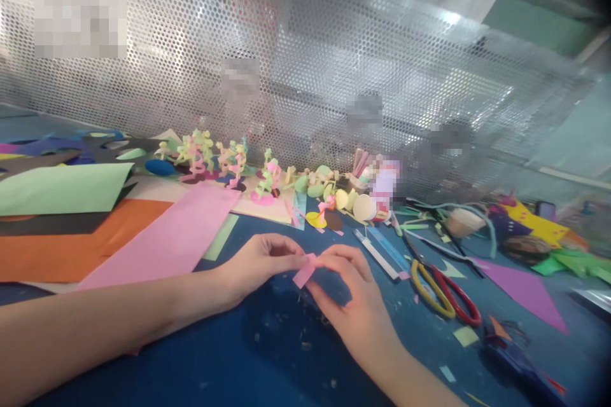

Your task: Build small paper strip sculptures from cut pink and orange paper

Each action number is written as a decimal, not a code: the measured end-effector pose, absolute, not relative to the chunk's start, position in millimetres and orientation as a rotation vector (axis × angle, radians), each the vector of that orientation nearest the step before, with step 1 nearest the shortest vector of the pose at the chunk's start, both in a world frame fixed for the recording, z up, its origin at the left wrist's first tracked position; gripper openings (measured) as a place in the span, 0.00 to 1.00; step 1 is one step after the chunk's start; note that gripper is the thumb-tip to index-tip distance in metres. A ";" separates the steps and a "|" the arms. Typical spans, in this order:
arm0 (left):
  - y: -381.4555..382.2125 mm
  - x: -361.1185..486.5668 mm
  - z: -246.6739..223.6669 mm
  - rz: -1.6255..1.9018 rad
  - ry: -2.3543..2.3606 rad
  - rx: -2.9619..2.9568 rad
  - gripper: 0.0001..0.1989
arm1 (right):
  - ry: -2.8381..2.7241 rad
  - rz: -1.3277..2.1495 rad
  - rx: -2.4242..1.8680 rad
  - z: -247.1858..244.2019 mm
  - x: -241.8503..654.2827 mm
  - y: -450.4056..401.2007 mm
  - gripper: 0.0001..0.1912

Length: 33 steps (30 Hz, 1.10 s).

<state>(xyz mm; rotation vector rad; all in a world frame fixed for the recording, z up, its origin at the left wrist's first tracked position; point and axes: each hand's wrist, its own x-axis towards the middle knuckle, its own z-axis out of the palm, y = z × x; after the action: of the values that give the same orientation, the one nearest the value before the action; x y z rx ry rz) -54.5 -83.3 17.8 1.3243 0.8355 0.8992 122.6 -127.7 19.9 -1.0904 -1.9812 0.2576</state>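
Pink strip [304, 273] at 12 o'clock, between our left hand [245, 270] and right hand [358, 302].
Both hands' fingers [287, 263] clamp it; uneven tugging might tear it.

White glare shines on the upper edge of the perforated screen [305, 70]; the view behind it is hazy, partly pixelated. In front of it, the left hand [251, 270] and right hand [358, 296] are softly lit, slightly blurred.
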 end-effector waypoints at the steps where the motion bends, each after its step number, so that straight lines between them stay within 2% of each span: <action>1: -83.6 -54.4 18.1 0.892 0.819 1.320 0.10 | -2.014 0.186 -1.092 20.4 122.3 -128.5 0.11; 5: -84.3 -53.6 18.1 0.865 0.777 1.320 0.10 | -2.012 0.155 -1.082 22.2 121.8 -129.5 0.04; 11: -83.6 -53.1 15.2 0.878 0.763 1.335 0.10 | -1.856 0.414 -1.119 18.3 121.9 -125.6 0.01; 16: -82.7 -53.3 13.0 0.868 0.741 1.329 0.10 | -1.744 0.616 -1.108 15.0 120.2 -124.4 0.02; 33: -85.9 -51.6 16.0 0.896 0.797 1.425 0.10 | -1.542 0.965 -1.101 17.9 117.0 -123.3 0.07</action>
<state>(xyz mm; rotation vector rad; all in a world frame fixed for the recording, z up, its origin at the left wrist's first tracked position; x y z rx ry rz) -51.6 -85.9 16.0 1.4249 0.7974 0.8965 117.0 -123.3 17.9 -1.1008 -1.5421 0.9651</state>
